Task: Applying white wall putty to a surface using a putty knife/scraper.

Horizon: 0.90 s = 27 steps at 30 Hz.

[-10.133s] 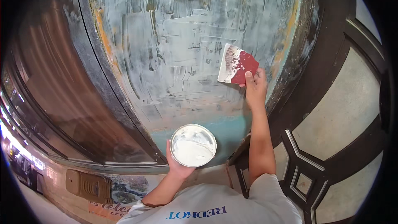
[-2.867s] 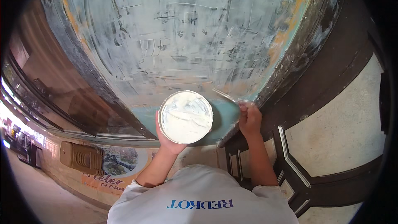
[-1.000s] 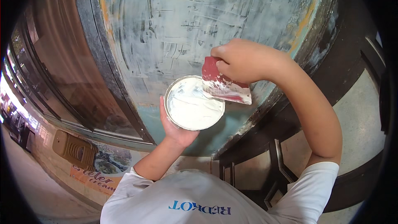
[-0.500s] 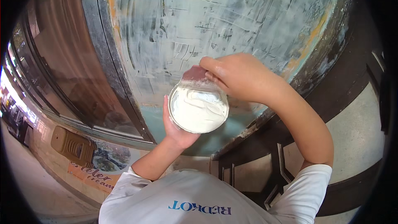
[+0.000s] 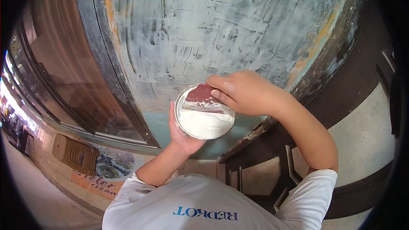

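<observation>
My left hand (image 5: 184, 138) is wrapped round the left and lower side of a round tub (image 5: 176, 118), its fingers partly hidden beneath. White putty (image 5: 206, 125) lies thick in the tub, which tilts so that its inside shows. My right hand (image 5: 243, 92) pinches a flat reddish-brown putty scraper (image 5: 199, 94) by its upper right part. The scraper's lower edge is down in the tub, touching the putty, and white smears streak its face. Beyond both hands stands a wall panel (image 5: 213, 30) coated with uneven grey-white strokes over a darker ground.
On the left is a dark-framed glass window (image 5: 72, 55) with a brown curtain behind it. A brown ridged plastic object (image 5: 74, 154) sits at lower left by a printed banner (image 5: 113, 166). Dark wooden panelling (image 5: 315, 119) with pale insets runs along the right.
My right hand has moved down, bringing the scraper from the tub's far rim into the tub. Part of the putty is now pushed toward me. My left hand holds the tub nearly still.
</observation>
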{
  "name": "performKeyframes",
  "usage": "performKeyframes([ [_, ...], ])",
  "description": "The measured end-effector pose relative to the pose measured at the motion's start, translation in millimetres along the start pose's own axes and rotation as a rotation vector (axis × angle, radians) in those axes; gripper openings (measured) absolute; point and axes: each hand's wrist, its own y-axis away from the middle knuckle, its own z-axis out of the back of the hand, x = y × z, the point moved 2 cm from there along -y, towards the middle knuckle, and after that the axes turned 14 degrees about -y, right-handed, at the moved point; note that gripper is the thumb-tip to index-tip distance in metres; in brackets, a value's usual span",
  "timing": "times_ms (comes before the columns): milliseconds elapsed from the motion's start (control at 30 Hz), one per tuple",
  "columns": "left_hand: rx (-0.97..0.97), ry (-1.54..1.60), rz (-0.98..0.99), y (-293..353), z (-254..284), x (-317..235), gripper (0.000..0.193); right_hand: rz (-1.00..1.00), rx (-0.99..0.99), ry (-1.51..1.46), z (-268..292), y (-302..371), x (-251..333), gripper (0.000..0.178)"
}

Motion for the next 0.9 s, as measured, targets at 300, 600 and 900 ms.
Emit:
performKeyframes([
  [300, 0.006, -0.016, 0.009, -4, -5, 3, 0.077, -0.045, -0.034, 0.0, 7, 5, -4, 0.021],
  [600, -0.035, -0.048, 0.016, -4, 0, 7, 0.078, -0.051, 0.007, -0.001, 3, 8, -4, 0.019],
  [900, -0.062, -0.016, 0.062, -2, 3, 19, 0.076, 0.024, -0.073, 0.033, 0, 32, -7, 0.022],
])
